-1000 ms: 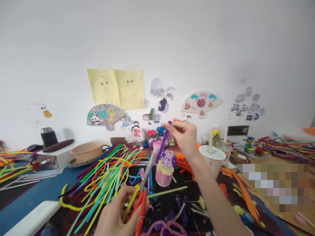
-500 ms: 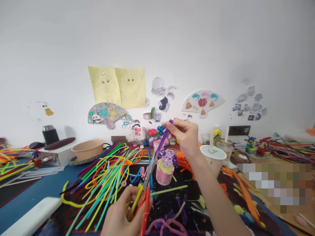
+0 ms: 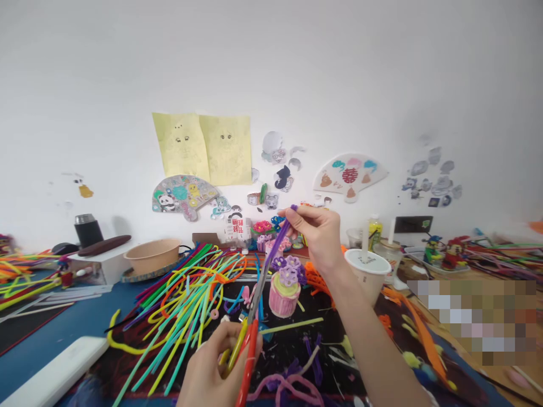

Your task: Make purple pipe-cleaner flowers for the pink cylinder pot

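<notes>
Red-handled scissors (image 3: 250,339) are gripped in my left hand (image 3: 216,362) at the bottom centre, blades pointing up and away. A slim yellow tool (image 3: 236,347) lies inside the same hand, its kind unclear. My right hand (image 3: 318,232) is raised and pinches the top of a purple pipe cleaner (image 3: 278,243), which slants down to the blade tips. Just beyond the blades stands a pink cupcake-like pot (image 3: 284,299) topped with purple pipe-cleaner flowers (image 3: 289,274). Purple and pink pipe-cleaner loops (image 3: 292,387) lie on the dark mat below.
Many green, yellow and orange pipe cleaners (image 3: 186,305) spread over the left of the mat. A tan bowl (image 3: 153,257) and black thermos (image 3: 88,230) stand behind them. A paper cup with a straw (image 3: 368,271) is beside my right forearm. A white box-like object (image 3: 55,370) lies front left.
The scissor handles have come closer together, and the blades look more nearly closed at the purple pipe cleaner. My right hand has hardly moved.
</notes>
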`<action>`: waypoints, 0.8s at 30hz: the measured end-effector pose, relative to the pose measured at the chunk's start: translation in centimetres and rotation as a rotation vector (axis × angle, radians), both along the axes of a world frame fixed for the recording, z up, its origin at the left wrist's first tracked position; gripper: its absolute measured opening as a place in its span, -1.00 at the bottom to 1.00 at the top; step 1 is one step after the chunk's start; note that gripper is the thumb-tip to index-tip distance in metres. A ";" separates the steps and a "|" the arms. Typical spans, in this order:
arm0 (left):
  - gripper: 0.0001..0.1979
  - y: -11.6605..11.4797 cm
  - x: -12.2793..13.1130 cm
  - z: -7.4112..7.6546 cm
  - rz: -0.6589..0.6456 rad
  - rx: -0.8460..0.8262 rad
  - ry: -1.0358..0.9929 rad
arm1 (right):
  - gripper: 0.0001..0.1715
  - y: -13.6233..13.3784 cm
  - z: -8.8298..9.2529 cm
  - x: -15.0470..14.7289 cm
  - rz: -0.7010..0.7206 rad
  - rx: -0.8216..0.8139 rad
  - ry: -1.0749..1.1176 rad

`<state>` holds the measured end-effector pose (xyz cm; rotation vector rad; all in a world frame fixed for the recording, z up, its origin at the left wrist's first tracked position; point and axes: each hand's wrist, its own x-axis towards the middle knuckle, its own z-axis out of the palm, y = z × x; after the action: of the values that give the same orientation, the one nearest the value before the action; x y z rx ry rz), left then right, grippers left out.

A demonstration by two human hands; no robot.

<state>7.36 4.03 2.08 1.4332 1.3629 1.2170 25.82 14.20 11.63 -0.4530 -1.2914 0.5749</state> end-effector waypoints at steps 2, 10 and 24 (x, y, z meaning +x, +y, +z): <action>-0.51 0.2 -0.1 -0.2 0.000 -0.004 -0.010 | -0.89 0.0 0.0 0.0 -0.005 0.003 0.004; -0.36 0.9 0.4 -1.1 -0.059 -0.225 -0.105 | -0.88 0.7 -0.2 0.4 -0.009 0.005 0.067; -0.43 1.7 -0.7 -3.2 -0.039 0.007 0.119 | -0.89 1.0 -0.2 1.2 -0.001 0.009 0.121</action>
<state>6.65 5.70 -1.16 1.5517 1.4043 1.1279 26.99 15.19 11.42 -0.4060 -1.1780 0.5868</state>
